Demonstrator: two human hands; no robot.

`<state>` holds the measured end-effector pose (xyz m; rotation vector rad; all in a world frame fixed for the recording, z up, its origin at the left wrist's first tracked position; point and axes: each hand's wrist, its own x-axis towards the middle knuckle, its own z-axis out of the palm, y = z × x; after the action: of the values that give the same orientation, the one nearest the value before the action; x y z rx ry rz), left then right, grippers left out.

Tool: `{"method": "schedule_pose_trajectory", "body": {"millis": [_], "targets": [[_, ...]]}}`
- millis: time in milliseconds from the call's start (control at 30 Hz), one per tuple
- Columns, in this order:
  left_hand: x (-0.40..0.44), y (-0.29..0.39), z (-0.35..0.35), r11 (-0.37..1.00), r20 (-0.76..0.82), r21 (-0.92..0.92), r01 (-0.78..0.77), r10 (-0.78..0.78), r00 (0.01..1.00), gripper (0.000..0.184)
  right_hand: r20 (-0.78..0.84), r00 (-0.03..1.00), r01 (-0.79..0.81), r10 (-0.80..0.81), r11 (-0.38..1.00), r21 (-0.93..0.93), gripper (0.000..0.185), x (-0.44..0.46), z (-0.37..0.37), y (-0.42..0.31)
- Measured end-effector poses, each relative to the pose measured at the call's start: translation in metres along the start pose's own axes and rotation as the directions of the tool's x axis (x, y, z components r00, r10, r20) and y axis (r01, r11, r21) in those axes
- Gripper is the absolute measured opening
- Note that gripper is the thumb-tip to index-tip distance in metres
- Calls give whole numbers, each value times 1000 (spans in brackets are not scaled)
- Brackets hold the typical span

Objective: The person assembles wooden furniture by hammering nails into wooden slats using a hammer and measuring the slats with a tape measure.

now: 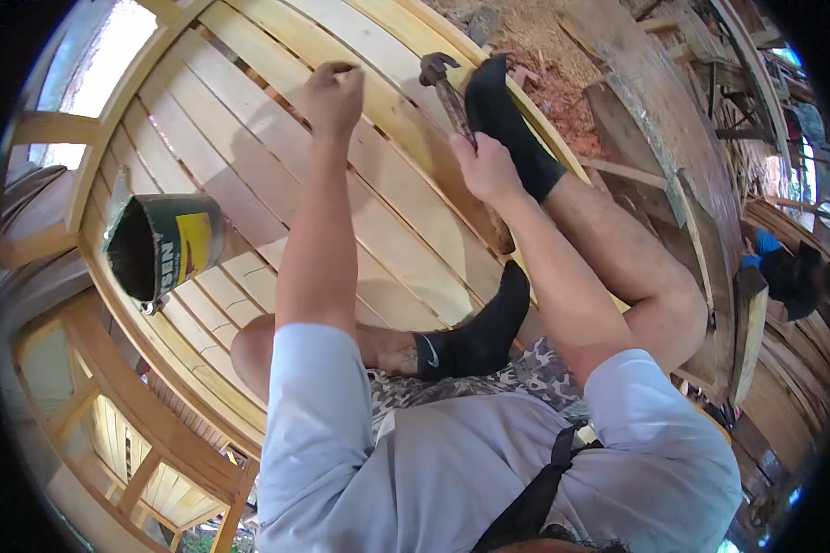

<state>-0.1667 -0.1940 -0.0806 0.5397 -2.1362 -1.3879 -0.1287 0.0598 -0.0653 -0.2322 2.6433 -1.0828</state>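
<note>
My right hand (pixel 485 171) is wrapped round the wooden handle of a claw hammer (pixel 450 97), whose metal head points up beside my black-socked foot. Over the pale slats (pixel 249 152) of a wooden platform, my left hand (pixel 335 97) is raised with its fingers curled together. Whatever those fingers pinch, if anything, is too small to make out. A dark green can (pixel 180 241) with a yellow label lies tipped on the slats at the left, its dark opening facing left.
My legs and black socks (pixel 480 327) rest on the slats. A raised rim (pixel 111 267) runs round the platform. Wood shavings (pixel 563 83) and boards (pixel 632 138) are at the upper right. Another person (pixel 791 276) is at the far right. A curved wooden frame (pixel 148 405) stands lower left.
</note>
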Motion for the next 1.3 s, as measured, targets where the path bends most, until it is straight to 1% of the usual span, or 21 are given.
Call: {"method": "schedule_pose_trajectory", "body": {"millis": [33,100,167,233,367,433,467,533,600,667,733,800,833,933,1000,1033,1067,1100,1133,1167,1300], "targets": [[-1,5,-23,996,-68,-81,-28,22,997,20,-6,1000,26,-26,1000,10,50,-1,-1,-3],[-22,63,-90,993,-130,77,92,-81,988,21,-66,997,44,-38,995,89,52,-9,-2,-17],[-15,24,-138,982,-194,-186,-11,-26,981,22,-77,995,73,-69,996,59,52,-3,9,-1],[-21,32,-194,999,-334,-48,-16,-1,943,23,-4,1000,-7,7,1000,-26,51,0,7,-5],[-22,43,-288,978,-490,203,53,54,870,23,-28,990,141,-139,987,72,47,-43,5,-9],[-18,37,-319,849,-432,512,134,119,894,23,-68,959,279,-275,959,54,45,-67,11,4],[-14,26,-327,853,-448,505,130,130,884,23,-75,952,300,-296,953,51,45,-78,5,-4],[-5,5,-336,808,-231,582,95,51,972,22,190,963,224,-190,958,-177,42,-97,-10,-19],[-5,-8,-337,781,-46,617,98,-89,995,22,198,944,293,-264,947,-131,40,-111,-9,-19],[-12,-10,-332,820,-149,554,143,-72,986,23,206,916,368,-345,925,-90,38,-119,-9,-15],[-21,11,-337,844,-197,528,94,14,980,28,349,868,422,-353,895,-145,39,-122,-8,-7],[-37,23,-337,892,-371,433,-131,309,875,26,437,814,516,-383,823,-240,40,-121,-12,-1],[-48,29,-341,886,-434,433,-164,365,824,19,521,765,586,-379,746,-316,41,-121,-12,1],[-94,27,-348,783,-714,619,67,524,465,19,633,726,573,-269,745,-342,43,-132,-18,-8],[-114,-9,-348,880,-879,414,233,320,353,26,628,753,539,-197,732,-416,43,-132,-17,0],[-114,-55,-344,903,-920,281,324,157,360,47,606,766,516,-215,769,-379,42,-126,-13,17],[-120,-45,-349,902,-920,278,330,151,361,47,582,780,490,-230,804,-338,42,-125,-10,24],[-126,-34,-355,897,-754,-269,350,-422,503,61,586,779,487,-223,804,-341,42,-124,-8,32],[-130,-27,-357,564,-258,-694,448,-775,577,77,581,786,469,-212,817,-336,39,-123,-8,33],[-131,-29,-350,549,-206,-717,430,-755,622,87,573,794,450,-203,830,-330,37,-121,-9,33],[-122,-11,-345,522,-82,-748,409,-684,725,83,525,817,503,-237,738,-449,39,-120,-13,36]]}}
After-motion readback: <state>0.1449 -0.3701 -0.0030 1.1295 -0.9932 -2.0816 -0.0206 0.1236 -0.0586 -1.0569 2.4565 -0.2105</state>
